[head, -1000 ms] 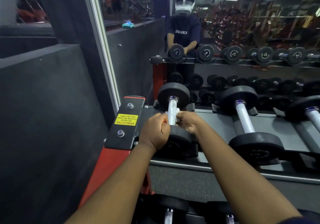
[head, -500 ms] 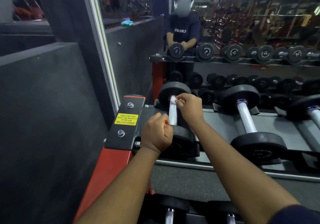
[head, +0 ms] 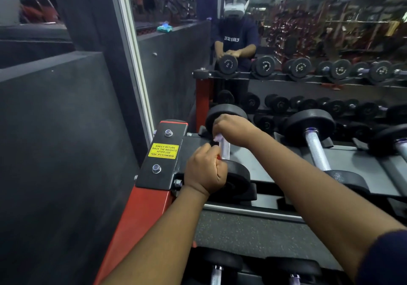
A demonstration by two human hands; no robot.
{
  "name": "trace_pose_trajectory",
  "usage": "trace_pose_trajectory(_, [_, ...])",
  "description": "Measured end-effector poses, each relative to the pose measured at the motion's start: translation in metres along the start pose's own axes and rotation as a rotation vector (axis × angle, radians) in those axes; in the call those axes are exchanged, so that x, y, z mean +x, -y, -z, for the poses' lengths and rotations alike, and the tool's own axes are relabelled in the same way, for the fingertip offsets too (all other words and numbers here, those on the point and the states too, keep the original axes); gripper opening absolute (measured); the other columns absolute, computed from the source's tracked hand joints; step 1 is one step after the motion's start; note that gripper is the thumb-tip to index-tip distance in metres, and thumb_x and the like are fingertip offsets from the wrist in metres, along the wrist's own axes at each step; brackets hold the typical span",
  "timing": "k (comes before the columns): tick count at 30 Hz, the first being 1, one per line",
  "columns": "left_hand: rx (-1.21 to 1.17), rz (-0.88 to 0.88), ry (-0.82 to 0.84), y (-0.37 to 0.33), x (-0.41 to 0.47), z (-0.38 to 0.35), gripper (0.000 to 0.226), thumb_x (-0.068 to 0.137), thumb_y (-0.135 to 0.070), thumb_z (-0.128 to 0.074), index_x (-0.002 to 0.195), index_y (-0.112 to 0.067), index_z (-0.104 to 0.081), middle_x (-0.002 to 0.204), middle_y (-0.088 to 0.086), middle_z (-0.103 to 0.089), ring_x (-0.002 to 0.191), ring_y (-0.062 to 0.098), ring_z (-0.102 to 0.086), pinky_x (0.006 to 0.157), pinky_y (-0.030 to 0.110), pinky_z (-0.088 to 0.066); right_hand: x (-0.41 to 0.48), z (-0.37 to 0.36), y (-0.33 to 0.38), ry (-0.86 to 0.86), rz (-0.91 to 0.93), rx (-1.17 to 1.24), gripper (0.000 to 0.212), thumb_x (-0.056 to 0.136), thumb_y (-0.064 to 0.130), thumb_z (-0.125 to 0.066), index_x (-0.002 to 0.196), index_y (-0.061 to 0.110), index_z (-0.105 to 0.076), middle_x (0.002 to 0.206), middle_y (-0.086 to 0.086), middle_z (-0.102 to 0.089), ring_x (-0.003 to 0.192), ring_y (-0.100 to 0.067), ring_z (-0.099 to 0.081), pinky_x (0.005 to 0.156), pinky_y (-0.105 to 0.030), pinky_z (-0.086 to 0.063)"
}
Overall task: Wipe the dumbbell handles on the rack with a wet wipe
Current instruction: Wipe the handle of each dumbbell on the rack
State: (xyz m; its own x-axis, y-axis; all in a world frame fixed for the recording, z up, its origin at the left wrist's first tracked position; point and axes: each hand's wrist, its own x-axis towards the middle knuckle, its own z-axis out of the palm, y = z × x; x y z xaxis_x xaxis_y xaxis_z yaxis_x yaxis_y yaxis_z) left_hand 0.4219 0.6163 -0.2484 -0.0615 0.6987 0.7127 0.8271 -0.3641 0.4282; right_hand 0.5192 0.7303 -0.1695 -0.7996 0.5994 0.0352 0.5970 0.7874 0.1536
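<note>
At the rack's (head: pixel 275 165) left end lies a dumbbell (head: pixel 239 176), likely heavy and steady. The right hand (head: pixel 233 130) pinches a limp wipe (head: pixel 218 136) around the far end of its stiff handle (head: pixel 225 151). The left hand (head: pixel 206 170) curls at the near end, grip unclear.

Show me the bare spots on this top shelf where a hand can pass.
Bare shelf lies right of the second dumbbell, and between it and the leftmost dumbbell, under the right forearm. Crowded: left hand and right hand hold the wet wipe on the leftmost handle.
</note>
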Motion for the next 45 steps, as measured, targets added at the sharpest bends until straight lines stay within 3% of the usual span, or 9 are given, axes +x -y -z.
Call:
trace_pose_trajectory(6, [0.019,-0.02,-0.004,-0.002,0.001,0.001,0.018,0.068,-0.019,-0.036,0.059,-0.006,-0.045,0.059,0.011,-0.044,0.05,0.026,-0.04,0.051,0.025,-0.024,0.019,0.006,0.019,0.243,0.157,-0.462,0.027,0.094,0.018,-0.044,0.102,0.007,-0.067,0.109,-0.01,-0.065,0.106,-0.029,-0.06,0.081,-0.034,-0.045])
trace_pose_trajectory(10, [-0.003,-0.021,-0.012,-0.002,0.0,0.001,0.019,0.068,-0.019,-0.036,0.06,-0.005,-0.046,0.059,0.011,-0.045,0.051,0.024,-0.041,0.051,0.025,-0.027,0.023,-0.001,0.029,0.468,0.166,-0.36,0.03,0.097,0.018,-0.046,0.112,-0.002,-0.062,0.12,-0.017,-0.06,0.109,-0.035,-0.056,0.081,-0.034,-0.04])
trace_pose_trajectory(14, [0.029,-0.046,-0.014,-0.002,-0.001,0.002,0.019,0.067,-0.019,-0.036,0.062,-0.006,-0.049,0.061,0.011,-0.045,0.051,0.027,-0.043,0.049,0.025,-0.027,0.007,-0.001,0.022,0.449,0.024,0.13,0.024,0.087,0.012,-0.055,0.063,0.008,-0.058,0.069,-0.006,-0.057,0.062,-0.012,-0.048,0.059,-0.018,-0.034])
trace_pose_trajectory(17, [0.031,-0.053,-0.018,0.0,-0.002,0.001,0.018,0.067,-0.019,-0.037,0.062,-0.007,-0.049,0.061,0.011,-0.045,0.052,0.029,-0.044,0.047,0.029,-0.032,-0.005,-0.007,0.013,0.232,-0.006,0.346,0.02,0.074,0.023,-0.05,0.056,0.017,-0.055,0.062,0.001,-0.056,0.059,-0.005,-0.051,0.06,-0.02,-0.04])
trace_pose_trajectory(22, [0.029,-0.042,-0.022,-0.002,-0.001,0.001,0.015,0.067,-0.019,-0.037,0.061,-0.008,-0.047,0.061,0.01,-0.044,0.052,0.028,-0.042,0.047,0.029,-0.03,-0.008,-0.039,-0.009,-0.214,0.068,-0.147,0.038,0.087,0.03,-0.04,0.081,0.012,-0.073,0.091,-0.002,-0.07,0.101,-0.024,-0.06,0.089,-0.037,-0.047])
trace_pose_trajectory(26, [0.034,-0.045,-0.02,-0.004,-0.002,0.001,0.015,0.066,-0.018,-0.037,0.06,-0.008,-0.046,0.06,0.009,-0.044,0.051,0.027,-0.041,0.048,0.028,-0.029,-0.012,-0.056,0.01,-0.366,-0.041,-0.233,0.03,0.083,0.02,-0.043,0.077,0.012,-0.072,0.083,-0.004,-0.068,0.091,-0.026,-0.064,0.072,-0.037,-0.051])
trace_pose_trajectory(31, [0.025,-0.037,-0.016,-0.002,-0.001,0.001,0.016,0.066,-0.019,-0.037,0.061,-0.007,-0.047,0.06,0.009,-0.044,0.051,0.026,-0.042,0.046,0.029,-0.034,-0.028,-0.051,0.014,-0.579,-0.645,0.568,0.021,0.089,0.024,-0.058,0.084,0.012,-0.075,0.077,-0.008,-0.071,0.075,-0.026,-0.064,0.071,-0.035,-0.049])
trace_pose_trajectory(37, [0.041,-0.04,-0.02,-0.003,-0.001,0.002,0.017,0.066,-0.02,-0.038,0.061,-0.007,-0.047,0.06,0.009,-0.045,0.051,0.027,-0.042,0.047,0.027,-0.032,0.004,-0.067,0.009,-0.482,-1.011,2.346,0.019,0.099,0.009,-0.045,0.106,-0.001,-0.06,0.095,-0.017,-0.065,0.06,-0.025,-0.069,0.065,-0.036,-0.059])
trace_pose_trajectory(45, [0.023,-0.033,-0.044,0.001,-0.002,0.001,0.016,0.066,-0.018,-0.036,0.06,-0.008,-0.047,0.06,0.009,-0.044,0.051,0.027,-0.041,0.047,0.029,-0.031,-0.037,-0.064,0.016,0.054,-0.767,2.094,0.031,0.101,0.018,-0.037,0.104,0.006,-0.065,0.09,-0.01,-0.068,0.072,-0.019,-0.066,0.065,-0.029,-0.055])
